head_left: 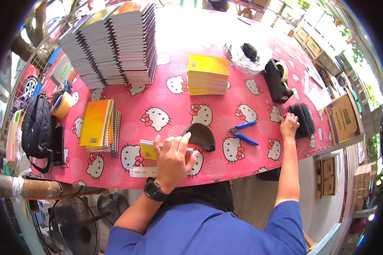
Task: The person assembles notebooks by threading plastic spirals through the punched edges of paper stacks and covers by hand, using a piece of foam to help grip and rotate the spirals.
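Near the table's front edge, my left hand [173, 159] is closed on a small yellow notebook [148, 151], its white page edges facing up. The hand covers much of it. A dark, curved, shell-like piece [201, 137] lies just beyond those fingers, and a white printed strip [143, 171] is by the wrist. My right hand [289, 126] reaches out to a bundle of black binding coils [301, 120], fingertips bent against its left side. Whether a single coil is pinched there is too small to see. Blue-handled cutting pliers [245, 132] rest between the hands.
Yellow notebooks stand in a stack [208, 75] at mid-table and a spiral-bound pile [98, 125] on the left. Tall notebook stacks [115, 46] rise behind. A black tape dispenser [278, 80], black bag [39, 129] and cardboard box [344, 117] sit around the pink tablecloth [157, 95].
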Motion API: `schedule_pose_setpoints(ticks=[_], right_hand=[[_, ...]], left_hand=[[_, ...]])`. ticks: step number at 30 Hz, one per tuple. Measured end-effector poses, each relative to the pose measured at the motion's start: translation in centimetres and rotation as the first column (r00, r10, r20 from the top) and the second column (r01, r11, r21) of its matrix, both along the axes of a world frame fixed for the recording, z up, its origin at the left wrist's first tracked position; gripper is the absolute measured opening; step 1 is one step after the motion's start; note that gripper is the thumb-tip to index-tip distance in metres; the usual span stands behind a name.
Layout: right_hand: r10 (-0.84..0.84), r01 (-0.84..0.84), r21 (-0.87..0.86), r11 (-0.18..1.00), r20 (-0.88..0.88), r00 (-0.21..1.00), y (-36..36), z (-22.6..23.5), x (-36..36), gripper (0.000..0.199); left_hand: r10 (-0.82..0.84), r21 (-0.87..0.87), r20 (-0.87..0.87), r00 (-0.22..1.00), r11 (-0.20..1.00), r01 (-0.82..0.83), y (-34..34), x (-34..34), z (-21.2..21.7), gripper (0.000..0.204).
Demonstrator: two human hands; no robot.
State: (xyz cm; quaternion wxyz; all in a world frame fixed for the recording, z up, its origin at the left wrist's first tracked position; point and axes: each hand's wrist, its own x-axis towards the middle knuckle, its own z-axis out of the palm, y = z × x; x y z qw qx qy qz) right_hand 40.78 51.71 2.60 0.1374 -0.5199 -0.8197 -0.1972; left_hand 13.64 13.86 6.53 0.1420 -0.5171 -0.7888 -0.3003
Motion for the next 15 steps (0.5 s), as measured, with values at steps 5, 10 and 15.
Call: schedule_pose_setpoints(ticks=[5, 10, 15], right_hand=[[0.156, -0.156, 0.021, 0.988, -0.276, 0.949, -1.0, 0.1, -0.5, 0.014], [0.305, -0.288, 0.102, 0.952, -0.366, 0.879, -0.5, 2.6, -1.5, 0.012], [0.181, -0.497, -0.208, 0.842, -0.76, 0.624, -4.3, 3.4, -6.0, 0.012]], left_hand=[[-0.258, -0.032, 0.199, 0.945, 0.963, 0.269, -1.8, -1.9, 1.5, 0.054], [-0.374, 0.072, 0.213, 0.903, 0.927, 0.367, -1.5, -2.6, 1.1, 0.027], [-0.354, 0.03, 0.121, 0.927, 0.935, 0.354, -0.9, -1.2, 1.1, 0.036]])
